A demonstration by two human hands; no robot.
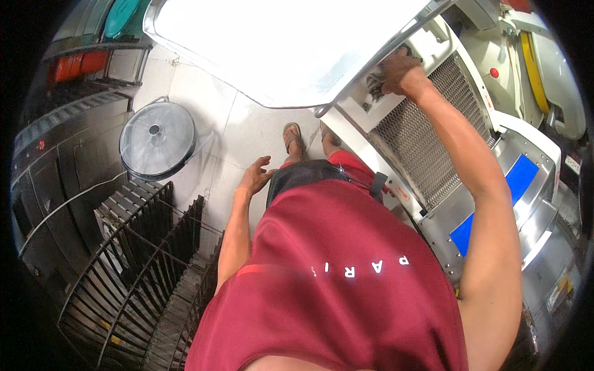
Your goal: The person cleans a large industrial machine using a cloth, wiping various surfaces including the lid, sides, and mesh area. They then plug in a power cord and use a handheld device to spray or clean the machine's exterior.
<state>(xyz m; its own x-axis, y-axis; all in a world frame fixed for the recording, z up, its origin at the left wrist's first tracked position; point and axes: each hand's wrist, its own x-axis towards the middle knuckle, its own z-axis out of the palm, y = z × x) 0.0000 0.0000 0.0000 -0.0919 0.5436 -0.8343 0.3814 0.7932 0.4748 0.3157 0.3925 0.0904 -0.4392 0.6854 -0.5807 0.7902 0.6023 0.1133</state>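
My right hand [402, 73] reaches into the end of a white machine [385, 114], just beyond its metal mesh panel [421, 136]. Its fingers are curled around something at a dark, greyish part [375, 86] of the machine, and what they grip is hidden. My left hand [253, 176] hangs beside my hip over the pale floor, its fingers loosely bent and apart, with nothing in them. A large, bright white panel with a metal rim [247, 49] spans the top of the view, close to my right hand.
A round floor fan [156, 139] stands to the left on the tiled floor [235, 133]. Black wire racks [124, 303] fill the lower left, beside dark cabinets [68, 164]. On the right are the machine's blue strips [521, 176] and another machine with a red button [494, 73].
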